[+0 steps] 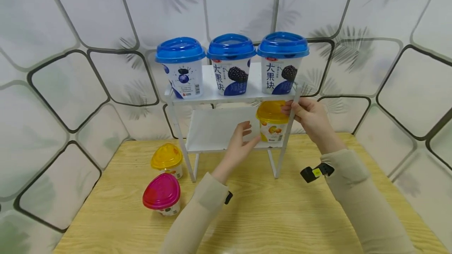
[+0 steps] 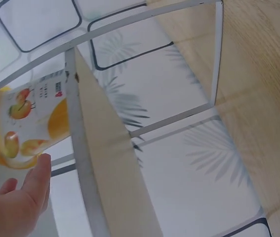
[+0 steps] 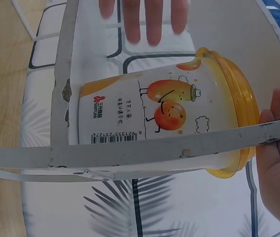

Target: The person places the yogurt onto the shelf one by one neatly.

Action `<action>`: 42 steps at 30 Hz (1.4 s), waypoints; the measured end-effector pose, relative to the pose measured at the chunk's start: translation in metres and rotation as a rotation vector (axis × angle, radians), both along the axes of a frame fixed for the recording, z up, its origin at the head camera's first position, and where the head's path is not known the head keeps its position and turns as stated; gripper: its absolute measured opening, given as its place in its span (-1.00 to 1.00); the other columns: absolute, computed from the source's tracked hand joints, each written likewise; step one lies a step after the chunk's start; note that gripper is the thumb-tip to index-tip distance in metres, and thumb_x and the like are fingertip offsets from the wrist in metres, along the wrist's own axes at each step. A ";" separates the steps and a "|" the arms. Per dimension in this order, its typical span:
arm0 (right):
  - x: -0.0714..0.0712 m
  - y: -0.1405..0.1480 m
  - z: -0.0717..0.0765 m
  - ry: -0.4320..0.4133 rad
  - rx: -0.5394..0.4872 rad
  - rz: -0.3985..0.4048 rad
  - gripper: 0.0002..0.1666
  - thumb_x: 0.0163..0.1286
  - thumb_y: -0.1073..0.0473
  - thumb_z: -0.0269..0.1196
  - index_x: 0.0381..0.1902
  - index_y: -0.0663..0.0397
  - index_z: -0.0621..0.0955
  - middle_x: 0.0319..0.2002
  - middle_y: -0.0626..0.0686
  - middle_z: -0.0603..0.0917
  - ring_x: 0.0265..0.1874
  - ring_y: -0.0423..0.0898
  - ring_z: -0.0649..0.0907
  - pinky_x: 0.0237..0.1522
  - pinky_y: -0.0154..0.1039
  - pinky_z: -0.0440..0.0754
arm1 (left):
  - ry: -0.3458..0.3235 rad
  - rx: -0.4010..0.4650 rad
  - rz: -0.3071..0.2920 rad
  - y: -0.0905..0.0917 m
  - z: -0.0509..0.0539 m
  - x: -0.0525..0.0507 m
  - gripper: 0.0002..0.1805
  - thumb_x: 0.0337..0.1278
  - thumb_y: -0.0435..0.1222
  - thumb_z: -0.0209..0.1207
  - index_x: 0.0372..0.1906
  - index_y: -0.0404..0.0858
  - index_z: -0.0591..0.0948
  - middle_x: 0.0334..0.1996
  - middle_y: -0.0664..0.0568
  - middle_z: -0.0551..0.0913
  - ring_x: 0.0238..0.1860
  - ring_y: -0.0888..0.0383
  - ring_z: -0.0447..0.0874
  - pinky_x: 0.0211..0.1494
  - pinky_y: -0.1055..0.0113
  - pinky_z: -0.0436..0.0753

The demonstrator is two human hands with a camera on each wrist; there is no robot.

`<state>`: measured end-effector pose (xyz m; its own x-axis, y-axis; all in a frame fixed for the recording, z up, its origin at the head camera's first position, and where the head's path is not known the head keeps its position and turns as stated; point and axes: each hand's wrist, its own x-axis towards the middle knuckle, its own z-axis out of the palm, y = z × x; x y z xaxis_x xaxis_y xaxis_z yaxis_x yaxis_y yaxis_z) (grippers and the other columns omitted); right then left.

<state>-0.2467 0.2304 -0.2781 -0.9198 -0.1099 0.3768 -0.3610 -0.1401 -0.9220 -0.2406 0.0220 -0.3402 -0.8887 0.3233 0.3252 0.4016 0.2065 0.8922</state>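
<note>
Not clamping down on anything right now: my right hand (image 1: 312, 118) is coming in from 3 o'clock with loose fingers, and they're touching the rim of the yellow-lidded SANYUAN cup (image 1: 272, 131) from behind the front right post (image 1: 288, 128). Can't tell if I'm touching the post too. My left hand (image 1: 239, 142) is hovering at the cup's 8 o'clock, fingers spread and relaxed; can't tell whether the thumb is making contact.

The cup itself is standing upright on the lower shelf (image 1: 215, 128) of the white rack, over at the 3 o'clock end. Straight above, at 12, a blackberry-print blue-lidded cup (image 1: 280, 66) is sitting on the top shelf (image 1: 208, 85), with two more blue-lidded cups (image 1: 231, 68) lining up toward 10. Off at 8 o'clock, another yellow-lidded cup (image 1: 166, 158) and a pink-lidded cup (image 1: 161, 192) are sitting on the wood-grain table (image 1: 268, 218).
</note>
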 end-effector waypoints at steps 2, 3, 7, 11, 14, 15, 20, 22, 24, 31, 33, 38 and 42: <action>0.001 0.002 0.000 -0.010 -0.028 -0.003 -0.81 0.29 0.23 0.05 -0.27 0.26 0.53 -0.37 0.02 0.61 -0.32 -0.17 0.63 -0.14 -0.39 0.51 | -0.004 0.018 -0.019 -0.007 0.008 0.014 -0.43 0.18 -0.29 0.04 0.22 -0.43 0.12 0.15 -0.28 0.25 0.15 -0.09 0.26 0.08 0.11 0.38; 0.001 0.002 -0.001 -0.011 -0.037 -0.007 -0.84 0.28 0.23 0.07 -0.29 0.21 0.54 -0.38 0.03 0.62 -0.33 -0.16 0.63 -0.15 -0.39 0.51 | -0.009 0.020 -0.024 -0.011 0.011 0.020 -0.44 0.19 -0.31 0.03 0.21 -0.44 0.13 0.15 -0.29 0.25 0.15 -0.10 0.25 0.09 0.10 0.37; 0.000 0.004 -0.003 0.025 -0.013 -0.037 -0.79 0.24 0.25 0.13 -0.27 0.33 0.53 -0.40 0.03 0.63 -0.35 -0.12 0.64 -0.19 -0.37 0.54 | -0.030 0.057 -0.051 -0.029 0.011 0.038 -0.48 0.19 -0.34 0.02 0.19 -0.42 0.16 0.14 -0.29 0.26 0.15 -0.13 0.24 0.10 0.01 0.33; 0.000 0.003 -0.004 0.081 0.070 -0.097 -0.76 0.22 0.27 0.15 -0.26 0.42 0.52 -0.43 -0.01 0.65 -0.37 -0.13 0.63 -0.23 -0.39 0.55 | -0.051 0.134 -0.124 -0.053 -0.005 0.052 -0.55 0.19 -0.36 0.02 0.13 -0.41 0.22 0.08 -0.26 0.32 0.11 -0.12 0.29 0.11 0.05 0.32; 0.000 0.001 -0.005 0.111 0.098 -0.130 -0.80 0.22 0.27 0.16 -0.29 0.37 0.54 -0.44 -0.02 0.66 -0.39 -0.15 0.63 -0.26 -0.40 0.55 | -0.040 0.148 -0.179 -0.074 -0.013 0.071 -0.60 0.18 -0.40 0.01 0.09 -0.41 0.24 0.04 -0.23 0.37 0.07 -0.16 0.31 0.07 0.14 0.39; 0.000 0.001 -0.005 0.117 0.098 -0.128 -0.82 0.22 0.27 0.16 -0.30 0.33 0.55 -0.43 -0.01 0.66 -0.39 -0.15 0.62 -0.26 -0.40 0.55 | -0.035 0.138 -0.191 -0.081 -0.014 0.078 -0.60 0.17 -0.41 0.01 0.09 -0.40 0.24 0.04 -0.22 0.37 0.07 -0.16 0.31 0.06 0.16 0.41; 0.001 0.001 -0.004 0.128 0.087 -0.092 -0.86 0.25 0.26 0.12 -0.29 0.23 0.56 -0.40 0.00 0.66 -0.38 -0.17 0.63 -0.27 -0.39 0.56 | 0.032 0.094 -0.169 -0.122 -0.018 0.107 -0.64 0.17 -0.46 -0.01 0.08 -0.36 0.28 0.03 -0.17 0.39 0.05 -0.04 0.35 -0.03 0.25 0.49; 0.002 0.002 -0.004 0.124 0.090 -0.086 -0.83 0.26 0.26 0.12 -0.28 0.29 0.55 -0.40 0.00 0.65 -0.37 -0.17 0.62 -0.27 -0.40 0.56 | 0.068 0.092 -0.121 -0.138 -0.019 0.114 -0.66 0.16 -0.50 -0.03 0.06 -0.38 0.29 0.00 -0.15 0.41 0.04 0.02 0.37 -0.05 0.30 0.50; 0.003 0.003 -0.004 0.119 0.095 -0.088 -0.79 0.26 0.26 0.11 -0.26 0.35 0.53 -0.40 -0.01 0.65 -0.37 -0.17 0.62 -0.26 -0.41 0.55 | 0.086 0.096 -0.047 -0.154 -0.021 0.119 -0.67 0.15 -0.53 -0.03 0.04 -0.40 0.31 -0.03 -0.09 0.43 0.01 0.10 0.40 -0.06 0.36 0.50; 0.003 0.004 -0.005 0.099 0.111 -0.102 -0.81 0.26 0.24 0.11 -0.26 0.30 0.53 -0.41 -0.02 0.64 -0.36 -0.18 0.61 -0.25 -0.44 0.54 | 0.117 0.044 0.165 -0.194 -0.026 0.127 -0.69 0.13 -0.55 -0.03 0.02 -0.44 0.33 -0.06 0.07 0.45 -0.02 0.22 0.41 -0.06 0.52 0.44; 0.004 0.005 -0.005 0.095 0.105 -0.099 -0.81 0.26 0.24 0.11 -0.26 0.29 0.53 -0.42 -0.02 0.63 -0.37 -0.18 0.61 -0.25 -0.45 0.54 | 0.126 0.026 0.226 -0.201 -0.027 0.127 -0.68 0.11 -0.55 -0.01 0.00 -0.45 0.33 -0.08 0.12 0.45 -0.03 0.23 0.40 -0.08 0.54 0.45; 0.004 0.004 -0.005 0.097 0.085 -0.090 -0.79 0.25 0.24 0.11 -0.26 0.33 0.52 -0.42 -0.02 0.63 -0.37 -0.18 0.61 -0.25 -0.45 0.53 | 0.084 0.032 0.338 -0.217 -0.033 0.125 -0.65 0.07 -0.55 0.05 0.00 -0.48 0.32 -0.09 0.20 0.43 -0.04 0.29 0.37 -0.15 0.55 0.49; 0.004 0.002 -0.005 0.110 0.068 -0.074 -0.78 0.26 0.24 0.11 -0.26 0.35 0.51 -0.41 -0.01 0.63 -0.37 -0.17 0.61 -0.24 -0.44 0.53 | 0.018 0.026 0.384 -0.227 -0.040 0.122 -0.61 0.07 -0.50 0.09 0.02 -0.46 0.31 -0.08 0.26 0.41 -0.04 0.37 0.35 -0.16 0.57 0.49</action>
<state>-0.2428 0.2326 -0.2832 -0.8801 -0.0720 0.4693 -0.4670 -0.0479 -0.8830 -0.1183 -0.2048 -0.3806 -0.9374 -0.0402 0.3458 0.3153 0.3227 0.8924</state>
